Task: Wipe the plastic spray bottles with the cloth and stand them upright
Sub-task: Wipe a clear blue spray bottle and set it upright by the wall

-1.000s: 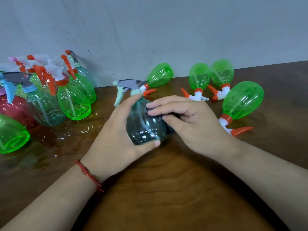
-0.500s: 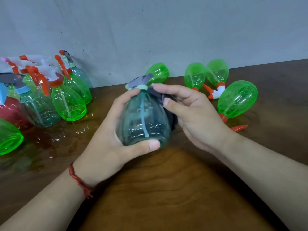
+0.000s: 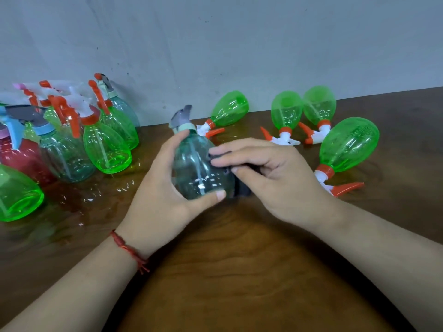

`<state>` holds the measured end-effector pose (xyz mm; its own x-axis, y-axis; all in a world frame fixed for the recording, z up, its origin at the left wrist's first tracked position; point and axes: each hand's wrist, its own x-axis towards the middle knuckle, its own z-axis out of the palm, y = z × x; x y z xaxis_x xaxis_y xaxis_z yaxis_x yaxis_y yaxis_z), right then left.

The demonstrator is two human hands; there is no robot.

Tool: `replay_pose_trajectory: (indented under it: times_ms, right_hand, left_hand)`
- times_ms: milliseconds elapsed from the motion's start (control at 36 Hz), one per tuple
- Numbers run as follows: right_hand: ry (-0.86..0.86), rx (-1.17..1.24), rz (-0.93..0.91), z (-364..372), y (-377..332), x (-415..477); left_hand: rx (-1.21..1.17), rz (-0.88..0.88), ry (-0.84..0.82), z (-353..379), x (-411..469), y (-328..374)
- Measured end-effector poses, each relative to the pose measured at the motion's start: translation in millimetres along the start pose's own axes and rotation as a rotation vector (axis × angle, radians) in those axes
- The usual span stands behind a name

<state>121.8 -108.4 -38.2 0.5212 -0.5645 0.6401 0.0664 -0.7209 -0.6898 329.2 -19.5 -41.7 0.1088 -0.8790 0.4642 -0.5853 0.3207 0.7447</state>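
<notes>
Clear teal bottle (image 3: pixel 199 168) with a grey spray head and pale green collar, nearly upright at the middle of the table (image 3: pixel 239 271). The left hand (image 3: pixel 163 200) curls round its body. The right hand (image 3: pixel 271 173) pinches a dark cloth (image 3: pixel 242 185) against its side. The fingers hide most of the cloth.

Glossy clear plastic bottle (image 3: pixel 199 168); dark matt cloth (image 3: pixel 242 188); polished wood table (image 3: pixel 239 271).
</notes>
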Motion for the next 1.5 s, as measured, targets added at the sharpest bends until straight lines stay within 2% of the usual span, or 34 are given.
replay_pose_trajectory:
  times_ms: [167,333,444,611,694,806,1028,1167,1333,1500]
  right_hand:
    - [-0.057,-0.17,-0.124,6,-4,-2]
    - [-0.006,-0.127,-0.047,3,-1,-1]
    - [0.044,0.048,0.062,0,1,4]
    - [0.164,0.494,0.192,-9,-3,13]
    - [0.161,0.579,0.217,-11,-1,14]
    - [0.148,0.527,0.238,-9,3,12]
    - [0.137,0.522,0.266,-8,4,13]
    - [0.108,0.514,0.25,-2,1,9]
    - [0.047,0.098,0.037,1,-2,2]
    - [-0.005,-0.019,-0.01,6,-3,-2]
  left_hand:
    - [0.016,-0.096,0.095,-3,3,-1]
    - [0.029,-0.07,-0.002,-1,1,-3]
    - [-0.052,0.003,-0.116,2,-3,3]
    - [-0.328,0.033,-0.246,2,-9,18]
    - [-0.29,0.001,-0.305,2,-6,14]
    - [-0.182,0.012,-0.288,3,-6,12]
    - [-0.227,0.039,-0.236,4,-5,14]
    - [-0.223,0.036,-0.121,5,-5,9]
    - [-0.173,-0.006,0.109,2,4,1]
    - [-0.108,-0.042,0.111,0,4,1]
